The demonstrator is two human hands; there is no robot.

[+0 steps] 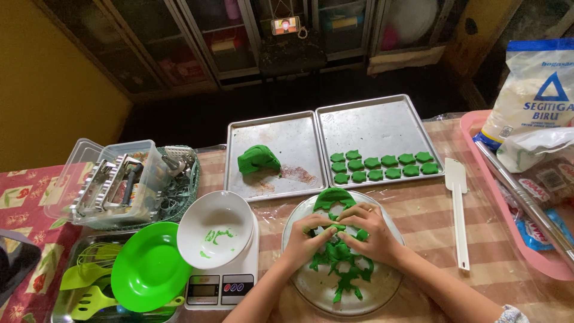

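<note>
A round metal plate (pixel 382 288) lies in front of me with rolled green dough (pixel 342 266) on it, cut into ragged scraps. My left hand (pixel 306 236) and my right hand (pixel 369 230) press together on the dough near the plate's middle, fingers curled around a small piece. On the left baking tray (pixel 296 140) behind the plate sits a green dough lump (pixel 257 159). Several cut green cookie shapes (pixel 382 166) lie in two rows on the right baking tray (pixel 373 122).
A white bowl (pixel 215 230) stands on a kitchen scale (pixel 222 289) to the left, beside a green plate (pixel 146 269) and green utensils. A clear box (pixel 110 182) holds metal tools. A white spatula (pixel 458 206) lies right; a pink tray (pixel 526 251) holds a flour bag (pixel 535 90).
</note>
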